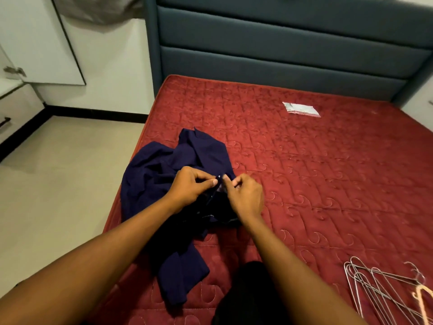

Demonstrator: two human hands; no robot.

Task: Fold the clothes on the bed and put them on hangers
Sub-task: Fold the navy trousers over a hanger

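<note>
Red mattress (304,184) bore a crumpled navy garment (150,174) by its left edge, where the left hand (189,186) and right hand (246,195) pinched a fastener (218,177) between narrowed fingertips, apparently to close it before folding; wire hangers (379,292) lay at its near-right corner.

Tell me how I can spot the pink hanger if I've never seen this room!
Look at the big red mattress and go to the corner nearest you on the right. A heap of wire hangers lies there, and the pink hanger sits at the heap's right edge, partly cut off by the picture. It is the only pale pink, thicker one; all the others are thin silvery wire.
</note>
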